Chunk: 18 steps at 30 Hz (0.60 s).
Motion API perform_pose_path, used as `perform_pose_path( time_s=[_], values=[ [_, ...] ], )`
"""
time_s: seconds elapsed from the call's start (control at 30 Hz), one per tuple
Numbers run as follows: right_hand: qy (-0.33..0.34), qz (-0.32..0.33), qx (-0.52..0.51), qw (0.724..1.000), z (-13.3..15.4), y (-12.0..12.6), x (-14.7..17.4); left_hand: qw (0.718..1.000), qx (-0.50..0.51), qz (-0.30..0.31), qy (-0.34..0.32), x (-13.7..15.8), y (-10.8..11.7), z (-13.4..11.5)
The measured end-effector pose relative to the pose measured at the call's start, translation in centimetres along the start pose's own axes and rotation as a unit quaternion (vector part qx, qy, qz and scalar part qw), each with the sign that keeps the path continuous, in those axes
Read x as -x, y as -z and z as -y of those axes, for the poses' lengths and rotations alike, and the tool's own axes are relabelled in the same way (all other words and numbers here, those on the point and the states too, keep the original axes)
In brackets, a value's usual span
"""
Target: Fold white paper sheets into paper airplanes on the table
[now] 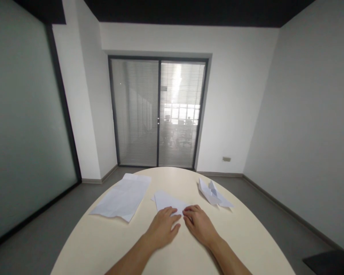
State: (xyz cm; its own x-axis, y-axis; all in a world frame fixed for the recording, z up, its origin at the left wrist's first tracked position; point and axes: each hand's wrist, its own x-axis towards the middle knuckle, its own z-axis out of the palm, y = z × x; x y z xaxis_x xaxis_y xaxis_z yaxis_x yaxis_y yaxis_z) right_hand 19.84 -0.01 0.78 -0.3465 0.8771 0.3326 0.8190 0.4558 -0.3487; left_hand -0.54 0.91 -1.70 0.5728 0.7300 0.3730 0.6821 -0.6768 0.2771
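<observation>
A folded sheet of white paper [167, 200] lies flat on the round table in front of me, its layers showing at the left corner. My left hand [164, 226] rests palm down on its near edge, fingers stretched out and thumb apart. At the paper's right corner, my right hand [199, 223] has its fingers bent and closed together around the tip. The near edge and part of that corner are hidden under my fingers.
A larger creased white sheet [123, 196] lies to the left on the pale round table [174, 256]. Toward the right edge stands a folded paper shape [213, 194] with raised flaps. Beyond the table is a glass door with blinds [137, 114]. A dark object [331, 262] shows at lower right.
</observation>
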Motion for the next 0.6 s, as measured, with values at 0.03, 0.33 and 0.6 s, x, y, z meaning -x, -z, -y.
perform_pose_path(
  time_s=[0.03,0.33,0.6],
  values=[
    [-0.002,-0.002,0.005,1.000,0.0,0.0,0.0,1.000,0.000,0.000,-0.001,0.0,-0.1,0.1],
    [0.032,0.007,0.017,0.999,1.0,1.0,0.3,1.000,0.002,0.011,-0.001,0.0,-0.2,0.2],
    [0.001,-0.002,0.034,0.999,0.5,0.7,0.0,1.000,0.001,0.003,0.003,0.0,-0.3,0.2]
  ],
)
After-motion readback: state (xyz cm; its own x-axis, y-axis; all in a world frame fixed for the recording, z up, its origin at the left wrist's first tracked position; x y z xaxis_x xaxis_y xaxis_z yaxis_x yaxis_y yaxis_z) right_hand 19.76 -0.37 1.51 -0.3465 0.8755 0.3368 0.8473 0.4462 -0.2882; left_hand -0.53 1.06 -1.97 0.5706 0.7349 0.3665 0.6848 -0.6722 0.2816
